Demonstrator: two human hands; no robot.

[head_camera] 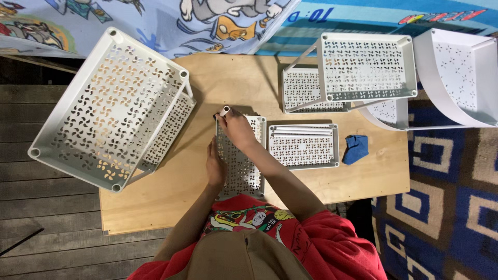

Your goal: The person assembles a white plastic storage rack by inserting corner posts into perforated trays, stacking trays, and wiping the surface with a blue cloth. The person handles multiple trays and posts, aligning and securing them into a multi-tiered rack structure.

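A white perforated plastic tray point(244, 173) lies flat on the wooden board point(218, 83) in front of me. My left hand point(215, 167) grips the tray's left edge. My right hand point(236, 127) holds a short white tube point(224, 111) upright at the tray's far left corner. Right of it lies a second perforated tray point(303, 150) with several white tubes point(302, 131) resting along its far side.
A tall assembled white rack point(111, 109) stands at the left of the board. Another assembled rack point(363, 65) stands at the back right, with a curved white shelf unit point(459, 78) beyond it. A blue cloth point(356, 148) lies right of the trays. Patterned rug at right.
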